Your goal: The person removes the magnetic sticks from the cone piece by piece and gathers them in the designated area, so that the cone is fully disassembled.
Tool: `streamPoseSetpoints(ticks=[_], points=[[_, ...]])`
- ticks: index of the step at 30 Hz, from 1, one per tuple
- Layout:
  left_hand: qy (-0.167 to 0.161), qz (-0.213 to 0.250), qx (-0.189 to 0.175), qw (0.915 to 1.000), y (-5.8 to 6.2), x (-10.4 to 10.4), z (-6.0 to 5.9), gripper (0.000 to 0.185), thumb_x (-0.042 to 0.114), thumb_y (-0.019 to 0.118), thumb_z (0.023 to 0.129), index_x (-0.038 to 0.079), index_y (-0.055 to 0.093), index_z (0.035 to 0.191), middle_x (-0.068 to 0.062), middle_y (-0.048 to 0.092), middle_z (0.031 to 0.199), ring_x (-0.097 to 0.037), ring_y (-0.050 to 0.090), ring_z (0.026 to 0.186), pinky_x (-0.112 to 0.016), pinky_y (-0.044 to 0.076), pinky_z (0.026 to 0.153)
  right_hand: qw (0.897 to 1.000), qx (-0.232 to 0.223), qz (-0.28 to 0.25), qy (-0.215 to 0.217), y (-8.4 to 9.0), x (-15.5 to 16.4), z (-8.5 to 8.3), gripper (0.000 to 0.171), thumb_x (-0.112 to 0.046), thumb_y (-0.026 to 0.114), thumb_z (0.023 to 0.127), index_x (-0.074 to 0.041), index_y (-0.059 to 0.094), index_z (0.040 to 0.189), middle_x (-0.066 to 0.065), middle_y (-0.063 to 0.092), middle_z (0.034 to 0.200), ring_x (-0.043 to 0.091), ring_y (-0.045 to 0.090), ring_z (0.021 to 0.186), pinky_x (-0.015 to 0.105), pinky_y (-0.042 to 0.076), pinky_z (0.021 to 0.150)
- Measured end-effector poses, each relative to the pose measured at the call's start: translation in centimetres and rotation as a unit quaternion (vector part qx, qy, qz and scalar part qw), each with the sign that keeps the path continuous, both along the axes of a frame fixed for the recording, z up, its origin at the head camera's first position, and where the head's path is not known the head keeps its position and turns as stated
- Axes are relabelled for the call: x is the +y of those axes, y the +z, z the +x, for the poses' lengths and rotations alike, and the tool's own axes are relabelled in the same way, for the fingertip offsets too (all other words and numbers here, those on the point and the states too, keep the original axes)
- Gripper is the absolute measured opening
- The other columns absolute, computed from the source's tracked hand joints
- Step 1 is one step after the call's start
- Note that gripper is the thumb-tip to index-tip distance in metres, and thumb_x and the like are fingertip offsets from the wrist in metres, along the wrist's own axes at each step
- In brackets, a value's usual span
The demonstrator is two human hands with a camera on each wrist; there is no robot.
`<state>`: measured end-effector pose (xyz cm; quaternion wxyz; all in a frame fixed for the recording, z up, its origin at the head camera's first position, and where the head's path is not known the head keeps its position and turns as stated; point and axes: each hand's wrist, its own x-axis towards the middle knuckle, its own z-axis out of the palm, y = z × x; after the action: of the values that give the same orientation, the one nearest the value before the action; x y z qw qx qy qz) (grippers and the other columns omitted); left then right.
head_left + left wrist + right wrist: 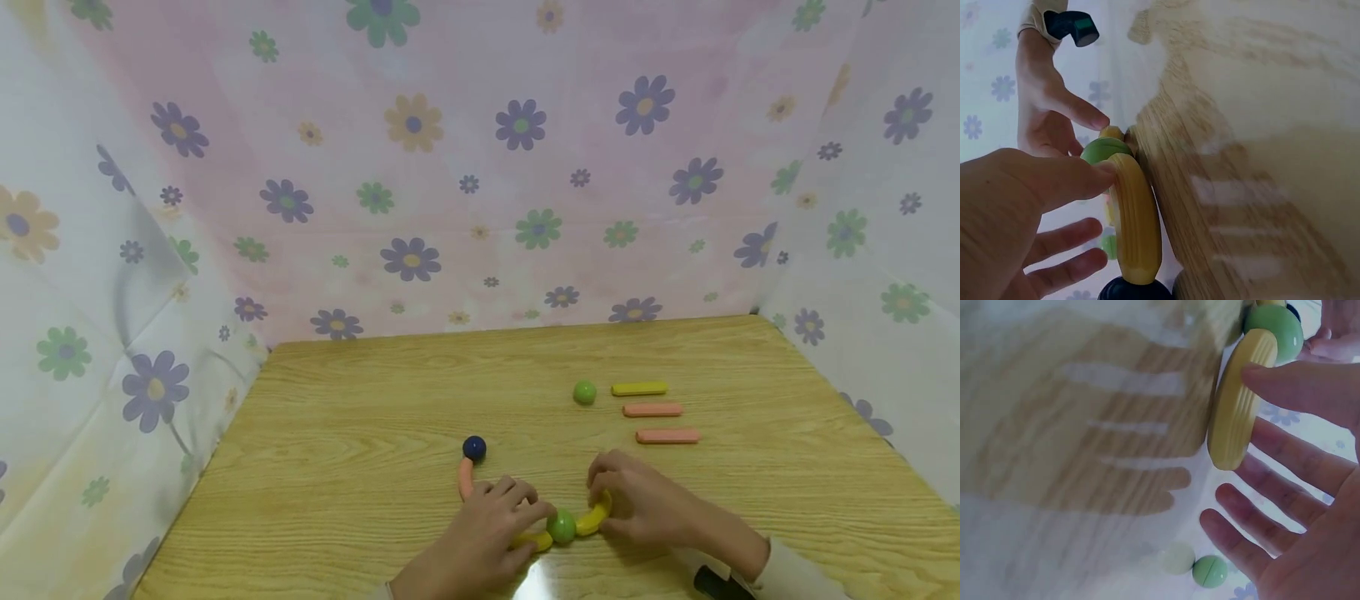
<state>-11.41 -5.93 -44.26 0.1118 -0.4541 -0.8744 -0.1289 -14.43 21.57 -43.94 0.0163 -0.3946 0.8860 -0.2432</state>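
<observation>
A green ball (562,527) sits between two curved yellow rods near the table's front. My left hand (487,533) pinches the left yellow rod (1138,225), its thumb along the near side. A dark blue ball (1135,289) meets that rod's other end in the left wrist view; my left hand hides it from the head view. Thumb and fingers of my right hand (648,504) pinch the right yellow rod (1241,406), whose inner end meets the green ball. Beyond my left hand, a curved salmon-pink rod (466,479) joins another dark blue ball (474,448).
Behind my right hand lie a straight yellow rod (639,389) and two straight salmon-pink rods (652,410), side by side. A loose green ball (585,392) is left of them. Flower-patterned cloth (465,167) walls the wooden table (360,400) at the back and sides.
</observation>
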Motion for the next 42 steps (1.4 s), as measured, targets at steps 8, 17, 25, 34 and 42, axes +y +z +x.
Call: streamPoseSetpoints(ticks=[8, 17, 25, 34, 42], points=[[-0.035, -0.017, 0.011, 0.9992, 0.0, -0.4, -0.2, 0.032, 0.025, 0.062, 0.090, 0.026, 0.060, 0.122, 0.012, 0.058, 0.094, -0.001, 0.049, 0.079, -0.017, 0.032, 0.068, 0.994, 0.016, -0.074, 0.079, -1.0, -1.2, 0.4, 0.036, 0.002, 0.075, 0.070, -0.025, 0.063, 0.091, -0.013, 0.055, 0.098, 0.004, 0.050, 0.090, 0.025, 0.048, 0.075], [-0.026, -0.051, 0.002, 0.9983, 0.4, -1.2, -0.4, 0.035, 0.025, 0.064, 0.089, 0.026, 0.059, 0.124, 0.013, 0.057, 0.091, 0.000, 0.050, 0.078, -0.021, 0.035, 0.068, 0.992, 0.012, -0.090, 0.092, -1.0, -1.9, 0.5, 0.041, 0.005, 0.075, 0.071, -0.025, 0.062, 0.096, -0.014, 0.055, 0.097, 0.005, 0.048, 0.087, 0.024, 0.046, 0.073], [-0.021, -0.060, 0.050, 0.9967, 0.6, -1.1, 0.2, 0.039, 0.020, 0.066, 0.086, 0.027, 0.057, 0.123, 0.012, 0.053, 0.086, -0.002, 0.045, 0.072, -0.020, 0.030, 0.065, 0.994, 0.037, -0.082, 0.064, -1.0, -2.4, 0.7, 0.039, 0.005, 0.076, 0.069, -0.023, 0.062, 0.091, -0.015, 0.055, 0.095, 0.004, 0.048, 0.088, 0.025, 0.047, 0.073], [0.002, -0.079, 0.063, 0.9948, 0.6, -0.6, 0.5, 0.039, 0.018, 0.067, 0.083, 0.028, 0.055, 0.119, 0.011, 0.048, 0.079, -0.004, 0.035, 0.063, -0.023, 0.027, 0.060, 0.995, 0.052, -0.071, 0.045, -1.2, -2.7, 0.7, 0.037, 0.002, 0.078, 0.068, -0.025, 0.062, 0.089, -0.016, 0.055, 0.093, 0.004, 0.047, 0.089, 0.025, 0.046, 0.073], [0.008, -0.071, 0.028, 0.9970, 0.7, -0.7, 0.4, 0.041, 0.018, 0.068, 0.084, 0.027, 0.057, 0.122, 0.011, 0.053, 0.083, -0.003, 0.041, 0.067, -0.024, 0.027, 0.062, 0.996, 0.024, -0.065, 0.050, -1.3, -2.6, 0.5, 0.032, -0.005, 0.078, 0.073, -0.025, 0.062, 0.093, -0.016, 0.055, 0.095, 0.003, 0.046, 0.085, 0.022, 0.044, 0.070]])
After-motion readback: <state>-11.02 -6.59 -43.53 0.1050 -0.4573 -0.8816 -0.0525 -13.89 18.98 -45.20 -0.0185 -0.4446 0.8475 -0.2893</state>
